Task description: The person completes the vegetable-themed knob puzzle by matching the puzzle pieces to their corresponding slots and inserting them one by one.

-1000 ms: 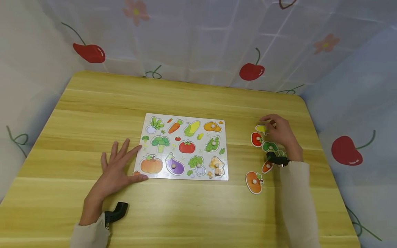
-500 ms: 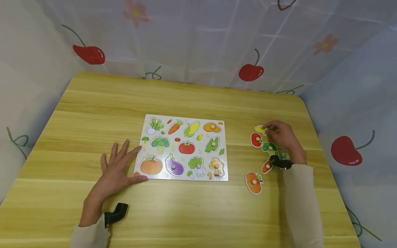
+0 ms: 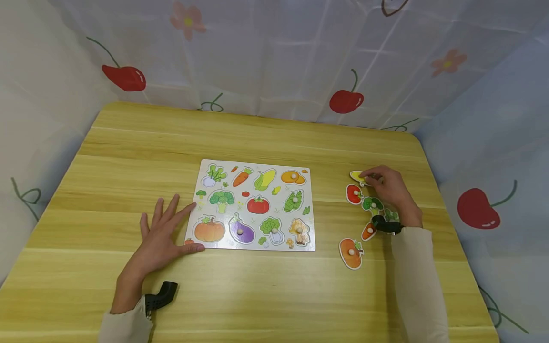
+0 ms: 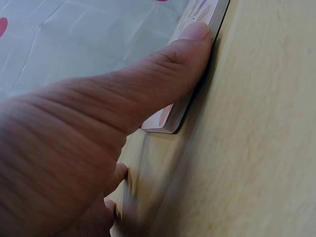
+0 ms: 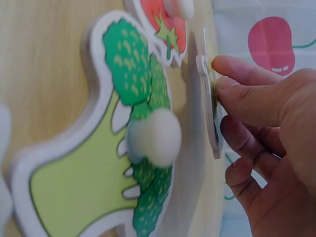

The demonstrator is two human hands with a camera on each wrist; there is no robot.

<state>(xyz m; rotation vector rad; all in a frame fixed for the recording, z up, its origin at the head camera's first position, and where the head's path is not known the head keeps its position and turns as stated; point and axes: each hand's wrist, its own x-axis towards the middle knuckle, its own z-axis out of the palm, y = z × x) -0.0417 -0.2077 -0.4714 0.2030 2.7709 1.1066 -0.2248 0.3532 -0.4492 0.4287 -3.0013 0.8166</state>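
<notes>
Head view: A pale wooden table is seen from above, backed by a light cloth printed with red cherries and pink flowers. At the middle of the table, slightly left, a rectangular vegetable puzzle board is laid flat. Five knobbed shapes are seated in it: eggplant, bok choy, mushroom, a leafy green bud and a pair of rounded orange vegetables. The left hand is spread wide, its thumb laid on the board's near left corner and its index finger brought to the left edge. On the right side of the table, a yellow corn piece is pinched by the right hand. Nearer than it are placed a tomato piece, a broccoli piece, a carrot piece and, nearest, a pumpkin piece. Another leafy piece is partly covered by the right wrist.

Left wrist view: The thumb is pressed along the board's edge; two other fingertips are seen near the tabletop.

Right wrist view: The corn piece is seen edge-on, held between thumb and fingers; whether the table is touched by it cannot be told. The broccoli piece, with its round knob, fills the foreground.
</notes>
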